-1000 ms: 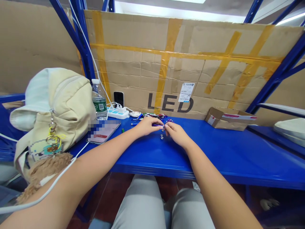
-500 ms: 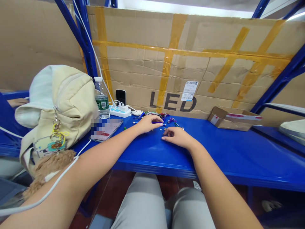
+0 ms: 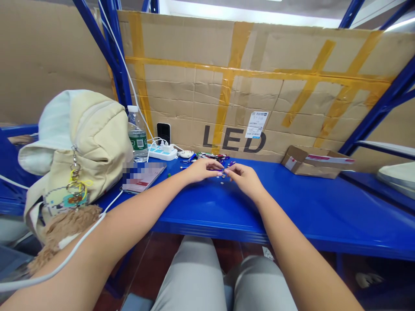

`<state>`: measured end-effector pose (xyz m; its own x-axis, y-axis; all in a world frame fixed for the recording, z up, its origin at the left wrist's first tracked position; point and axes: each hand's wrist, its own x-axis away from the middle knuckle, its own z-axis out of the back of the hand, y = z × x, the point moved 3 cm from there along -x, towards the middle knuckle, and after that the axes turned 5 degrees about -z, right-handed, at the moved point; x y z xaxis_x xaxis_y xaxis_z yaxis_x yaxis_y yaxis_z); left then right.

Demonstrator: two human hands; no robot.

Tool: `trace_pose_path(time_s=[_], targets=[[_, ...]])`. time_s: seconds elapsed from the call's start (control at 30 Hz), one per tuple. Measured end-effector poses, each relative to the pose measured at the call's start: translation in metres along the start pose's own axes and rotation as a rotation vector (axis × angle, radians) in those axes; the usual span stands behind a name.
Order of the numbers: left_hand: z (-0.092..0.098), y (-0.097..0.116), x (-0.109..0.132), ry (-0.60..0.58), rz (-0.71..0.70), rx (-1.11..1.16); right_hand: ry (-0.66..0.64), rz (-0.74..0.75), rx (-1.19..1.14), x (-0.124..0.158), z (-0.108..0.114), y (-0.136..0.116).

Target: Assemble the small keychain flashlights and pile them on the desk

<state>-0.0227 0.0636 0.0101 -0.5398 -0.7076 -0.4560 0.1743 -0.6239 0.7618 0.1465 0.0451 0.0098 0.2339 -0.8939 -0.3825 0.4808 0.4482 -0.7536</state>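
My left hand [image 3: 201, 169] holds a small purple pen-like tube over the blue shelf [image 3: 292, 207], its open end pointing right. My right hand [image 3: 244, 176] pinches something tiny at that end, fingertips touching the tube; what it pinches is too small to tell. A small silver button-like part [image 3: 222, 183] lies on the shelf just below the fingertips. Behind the hands is a pile of small coloured tubes and keyring parts [image 3: 212, 156].
A cream backpack [image 3: 78, 147] with a keychain stands at the left, a phone [image 3: 142, 176] beside it. A water bottle [image 3: 137, 134] and a white power strip [image 3: 163, 151] sit at the back. A flat cardboard box [image 3: 316, 161] lies right. Taped cardboard forms the back wall.
My right hand dropped to the shelf half a second ago, then came back up to the tube's end. My left hand has stayed on the tube.
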Motion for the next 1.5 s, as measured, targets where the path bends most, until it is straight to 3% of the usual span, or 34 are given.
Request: trace_pose_path(time_s=[0.23,0.4,0.53,0.9,0.97,1.07,1.17,1.23,1.33,1.5], targets=[[-0.003,0.008,0.002,0.070,-0.018,-0.087,0.002,-0.009,0.036,0.002,-0.004,-0.001],[-0.006,0.009,0.003,0.123,-0.154,-0.301,0.065,0.040,0.217,0.003,-0.007,-0.005],[-0.010,0.011,0.002,0.179,-0.208,-0.391,0.085,0.037,0.228,0.004,-0.008,-0.007],[-0.011,0.016,0.001,0.278,0.018,-0.058,0.125,0.092,0.134,0.005,-0.008,-0.013],[-0.008,0.016,0.001,0.249,-0.054,-0.149,0.091,0.087,0.138,0.005,-0.009,-0.011],[-0.005,0.017,0.002,0.146,-0.305,-0.410,-0.017,0.048,0.113,0.005,-0.012,-0.007],[-0.004,0.021,0.004,0.045,-0.534,-0.598,-0.159,-0.042,-0.067,0.006,-0.015,-0.002],[-0.004,0.023,0.005,0.022,-0.600,-0.656,-0.230,-0.102,-0.211,0.006,-0.018,0.001],[-0.004,0.022,0.002,0.036,-0.570,-0.646,-0.221,-0.109,-0.187,0.004,-0.018,0.002],[0.000,0.012,-0.002,0.129,-0.325,-0.490,-0.041,0.073,0.261,0.002,-0.012,-0.001]])
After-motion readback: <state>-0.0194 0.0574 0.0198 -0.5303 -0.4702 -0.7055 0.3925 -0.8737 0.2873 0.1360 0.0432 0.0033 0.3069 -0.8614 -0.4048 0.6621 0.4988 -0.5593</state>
